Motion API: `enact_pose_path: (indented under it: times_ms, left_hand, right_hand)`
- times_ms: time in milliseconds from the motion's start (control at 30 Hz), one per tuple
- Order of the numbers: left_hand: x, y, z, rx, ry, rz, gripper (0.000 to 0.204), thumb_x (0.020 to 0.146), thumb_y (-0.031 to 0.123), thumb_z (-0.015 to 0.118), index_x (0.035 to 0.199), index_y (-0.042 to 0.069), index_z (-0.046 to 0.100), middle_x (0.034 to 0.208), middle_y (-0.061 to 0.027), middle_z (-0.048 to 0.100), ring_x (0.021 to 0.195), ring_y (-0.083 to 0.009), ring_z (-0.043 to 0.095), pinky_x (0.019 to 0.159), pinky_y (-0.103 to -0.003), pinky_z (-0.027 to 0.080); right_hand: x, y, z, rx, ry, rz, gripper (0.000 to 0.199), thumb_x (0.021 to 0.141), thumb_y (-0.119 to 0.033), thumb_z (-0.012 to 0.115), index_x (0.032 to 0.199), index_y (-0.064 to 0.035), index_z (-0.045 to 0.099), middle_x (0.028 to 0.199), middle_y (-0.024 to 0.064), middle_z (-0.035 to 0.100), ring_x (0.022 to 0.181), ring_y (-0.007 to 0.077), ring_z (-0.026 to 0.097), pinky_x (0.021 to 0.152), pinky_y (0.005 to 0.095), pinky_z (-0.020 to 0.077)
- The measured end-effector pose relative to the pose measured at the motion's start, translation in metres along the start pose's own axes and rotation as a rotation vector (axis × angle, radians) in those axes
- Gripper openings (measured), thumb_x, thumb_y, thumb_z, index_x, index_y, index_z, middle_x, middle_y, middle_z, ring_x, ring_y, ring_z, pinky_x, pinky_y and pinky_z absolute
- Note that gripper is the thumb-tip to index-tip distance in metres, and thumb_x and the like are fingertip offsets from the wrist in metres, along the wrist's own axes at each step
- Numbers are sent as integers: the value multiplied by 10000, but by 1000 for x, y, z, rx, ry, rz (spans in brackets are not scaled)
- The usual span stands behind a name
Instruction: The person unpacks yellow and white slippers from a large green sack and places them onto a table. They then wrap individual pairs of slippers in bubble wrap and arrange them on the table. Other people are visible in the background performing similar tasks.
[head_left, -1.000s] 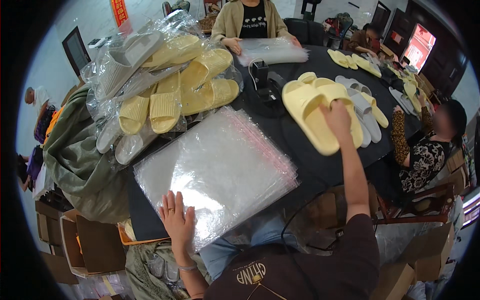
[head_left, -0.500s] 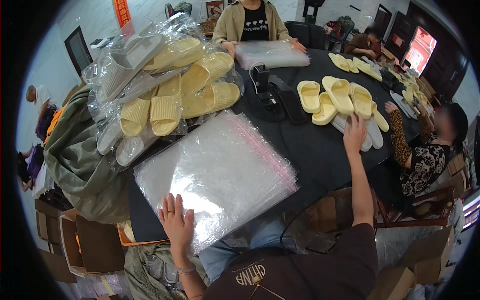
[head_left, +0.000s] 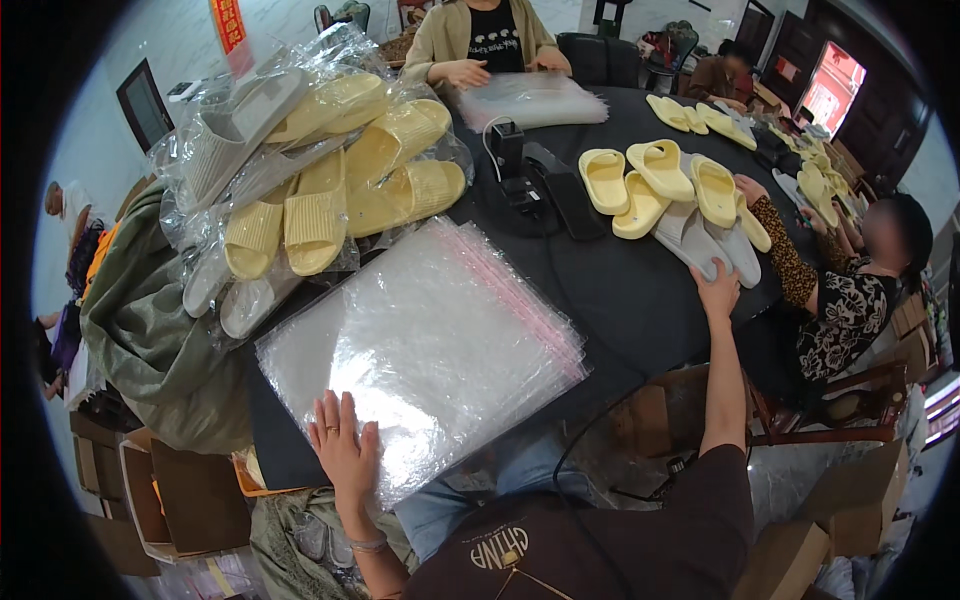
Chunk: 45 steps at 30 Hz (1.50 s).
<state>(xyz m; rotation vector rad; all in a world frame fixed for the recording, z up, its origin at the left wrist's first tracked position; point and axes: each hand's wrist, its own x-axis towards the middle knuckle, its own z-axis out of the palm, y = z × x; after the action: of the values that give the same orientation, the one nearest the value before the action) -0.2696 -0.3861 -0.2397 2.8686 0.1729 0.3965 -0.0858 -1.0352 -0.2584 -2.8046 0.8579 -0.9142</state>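
Note:
My left hand (head_left: pixel 345 450) lies flat, fingers stretched, on the near left edge of a stack of clear plastic bags (head_left: pixel 430 330) with a pink strip along the far right side. At the right of the black table, my right hand (head_left: pixel 717 292) grips the near ends of a pair of grey slippers (head_left: pixel 690 238). Several yellow slippers (head_left: pixel 660 170) lie against and partly over the grey pair, hiding its far part. On the left, a heap of bagged yellow and grey slippers (head_left: pixel 318 215) rises beside the bag stack.
A black stand with a white cable (head_left: pixel 508 150) and a flat black object (head_left: pixel 565 195) sit mid-table. Across from me, a person has hands at another bag stack (head_left: pixel 530 100). At right, a person in leopard-print sleeves (head_left: pixel 785 235) reaches beside the yellow slippers. Cardboard boxes (head_left: pixel 205 490) stand lower left.
My right hand has moved nearer to me, from the yellow slippers to the ends of the grey pair. The right-hand person's sleeved arm has reached closer to the slippers. My left hand stays on the bags.

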Motion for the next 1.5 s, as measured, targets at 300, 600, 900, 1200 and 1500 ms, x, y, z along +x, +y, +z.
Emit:
enact_pose_path:
  times_ms: [300,600,900,1200,1500]
  left_hand:
    - [1,2,-2,-19,-3,-7,542,894,377,497,1373,131,431,1461,-116,339,1373,-318,252,1113,-467,140]
    - [1,1,-7,-52,4,-30,530,873,363,524,1336,109,471,1438,-156,362,1358,-329,281,1103,-479,163]
    - [-2,0,-8,-85,45,-30,526,885,387,517,1344,138,462,1443,-136,357,1363,-309,273,1109,-459,164]
    - [-3,-5,-4,-80,80,-4,540,878,406,516,1347,144,460,1436,-145,361,1360,-315,279,1105,-475,172]
    - [-4,-3,-4,-78,57,-5,554,887,421,493,1359,136,443,1450,-148,339,1372,-308,254,1113,-459,160]
  right_hand:
    - [54,-60,41,-112,-37,279,584,737,-581,654,1188,-214,601,1191,246,454,1040,424,523,862,489,421]
    - [100,-69,103,-285,-101,294,579,833,-565,527,1338,-292,456,1365,293,346,1107,423,521,890,508,424]
    - [75,-55,104,-99,334,160,625,907,-472,482,1396,-100,362,1414,297,249,1204,453,393,991,537,294]
    - [-12,-192,5,705,223,-446,448,912,-190,535,1319,-35,433,1361,214,379,1278,351,344,1045,445,268]
    - [-197,-371,-112,1159,-542,-1176,246,843,-110,594,1082,-58,626,1201,152,561,1131,320,520,937,371,414]
